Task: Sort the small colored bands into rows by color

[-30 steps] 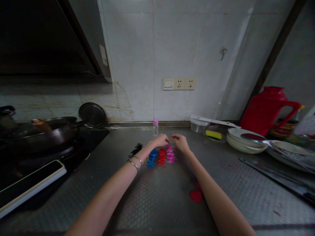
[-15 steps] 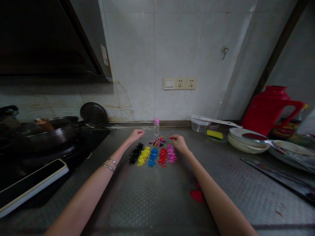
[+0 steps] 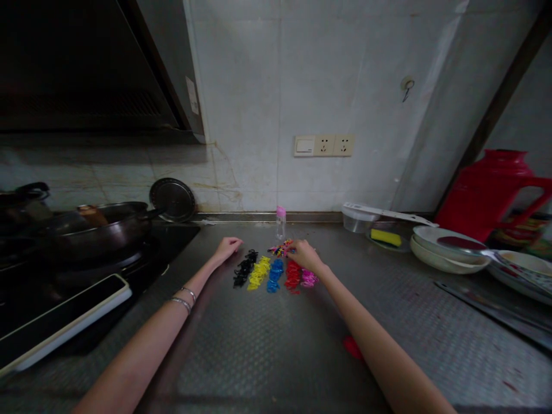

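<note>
Small elastic bands lie sorted in rows on the steel counter: black, yellow, blue, red and pink. Behind them sits a mixed-colour heap, with a small pink-capped bottle further back. My right hand reaches into the right side of the mixed heap, fingers pinched on it. My left hand rests on the counter left of the black row, fingers loosely curled, nothing visible in it. Two bracelets circle my left wrist.
A wok sits on the stove at left, a round lid against the wall. At right are a clear tub, a yellow sponge, stacked plates, a red jug. A red scrap lies near my right forearm.
My left hand has moved from the middle heap out to the left, uncovering the black and yellow rows. My right hand has shifted left onto the mixed heap. The view has panned slightly.
</note>
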`<move>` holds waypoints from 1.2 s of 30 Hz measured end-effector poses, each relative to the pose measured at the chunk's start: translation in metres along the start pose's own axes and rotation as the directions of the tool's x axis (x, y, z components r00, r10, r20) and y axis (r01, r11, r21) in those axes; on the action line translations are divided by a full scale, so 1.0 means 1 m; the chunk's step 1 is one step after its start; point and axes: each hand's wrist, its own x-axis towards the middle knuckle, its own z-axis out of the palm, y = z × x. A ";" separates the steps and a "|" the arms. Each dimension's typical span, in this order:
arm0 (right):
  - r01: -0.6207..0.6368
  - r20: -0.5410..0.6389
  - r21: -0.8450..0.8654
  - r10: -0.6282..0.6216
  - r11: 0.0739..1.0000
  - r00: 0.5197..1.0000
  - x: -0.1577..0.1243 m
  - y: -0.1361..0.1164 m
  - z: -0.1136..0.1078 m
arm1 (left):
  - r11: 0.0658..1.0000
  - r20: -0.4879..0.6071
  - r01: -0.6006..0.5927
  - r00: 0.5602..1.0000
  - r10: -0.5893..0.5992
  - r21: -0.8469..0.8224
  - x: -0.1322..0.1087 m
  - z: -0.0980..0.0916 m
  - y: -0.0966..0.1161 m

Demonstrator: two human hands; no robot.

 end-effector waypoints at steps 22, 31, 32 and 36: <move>0.048 -0.002 -0.059 -0.048 0.997 0.999 0.013 0.002 0.009 | 0.997 -0.044 0.014 0.999 -0.010 0.074 0.004 0.003 -0.008; 0.002 -0.074 0.279 0.019 0.960 0.997 0.020 0.021 0.008 | 0.994 -0.062 0.043 0.997 -0.037 0.096 0.003 0.003 -0.008; 0.015 -0.085 0.315 0.013 0.949 0.996 0.020 0.021 0.006 | 0.994 -0.062 0.039 0.998 -0.033 0.101 0.003 0.003 -0.008; 0.057 -0.129 0.392 -0.007 0.918 0.992 0.019 0.027 -0.002 | 0.992 -0.057 0.017 0.998 -0.010 0.125 0.002 0.003 -0.005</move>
